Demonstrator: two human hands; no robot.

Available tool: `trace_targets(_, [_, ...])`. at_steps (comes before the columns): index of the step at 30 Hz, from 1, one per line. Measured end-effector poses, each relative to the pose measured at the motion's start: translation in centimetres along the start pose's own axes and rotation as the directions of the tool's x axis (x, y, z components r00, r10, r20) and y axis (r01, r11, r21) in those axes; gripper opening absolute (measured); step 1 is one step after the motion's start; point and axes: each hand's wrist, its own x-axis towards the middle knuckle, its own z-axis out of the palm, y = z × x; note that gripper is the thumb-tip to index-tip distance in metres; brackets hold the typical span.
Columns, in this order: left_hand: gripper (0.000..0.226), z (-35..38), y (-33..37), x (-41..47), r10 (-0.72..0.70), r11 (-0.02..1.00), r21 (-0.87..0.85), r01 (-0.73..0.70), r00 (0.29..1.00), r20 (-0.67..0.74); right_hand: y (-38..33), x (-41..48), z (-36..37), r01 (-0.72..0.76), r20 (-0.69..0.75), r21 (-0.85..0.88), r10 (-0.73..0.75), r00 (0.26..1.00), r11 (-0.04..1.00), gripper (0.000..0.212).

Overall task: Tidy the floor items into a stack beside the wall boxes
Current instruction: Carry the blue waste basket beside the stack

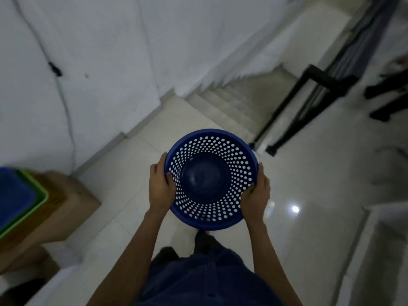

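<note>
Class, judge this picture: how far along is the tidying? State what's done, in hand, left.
Done: blue and green bins sit stacked on the cardboard box by the wall. In hand: left hand and right hand grip the blue basket. Left: adding it to that stack.

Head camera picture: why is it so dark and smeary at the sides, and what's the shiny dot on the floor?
In the head view the room is dim; the black railing and cardboard boxes smear from motion blur, while the blue basket looks fairly sharp; the dot is a light's glare on the glossy floor; walls bend from the wide lens.
</note>
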Motion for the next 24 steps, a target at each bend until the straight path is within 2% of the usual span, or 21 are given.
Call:
trace_targets(3, [0.056, -3.4, -1.7, 3.9, -0.120, 0.993, -0.008, 0.121, 0.976, -0.181, -4.7, 5.2, 5.9, 0.132, 0.173, 0.021, -0.133, 0.976, 0.991, 0.064])
trace_targets(8, [0.053, -9.9, -6.3, 8.9, -0.258, 0.966, -0.080, 0.246, 0.884, -0.390, -13.1, 10.5, 17.2, 0.298, 0.406, 0.088, -0.307, 0.861, 0.951, 0.067])
trace_targets(12, [0.052, -14.8, -12.2, 13.3, -0.415, 0.910, -0.201, 0.364, 0.815, -0.404, -19.0, 11.2, 28.2, 0.395, 0.509, 0.124, -0.401, 0.762, 0.910, 0.065])
trace_targets(17, [0.060, -19.3, -23.4, 19.3, -0.585, 0.810, -0.240, 0.536, 0.700, -0.411, -23.0, 9.3, 44.5, 0.426, 0.647, 0.119, -0.395, 0.652, 0.897, 0.063])
trace_targets(21, [0.069, -18.9, -35.8, 23.5, -0.707, 0.702, -0.291, 0.650, 0.586, -0.397, -21.5, 7.2, 58.7, 0.428, 0.751, 0.094, -0.346, 0.562, 0.899, 0.066])
trace_targets(24, [0.075, -16.6, -46.1, 26.1, -0.748, 0.656, -0.306, 0.689, 0.540, -0.387, -17.6, 5.4, 69.4, 0.436, 0.812, 0.074, -0.308, 0.496, 0.897, 0.070])
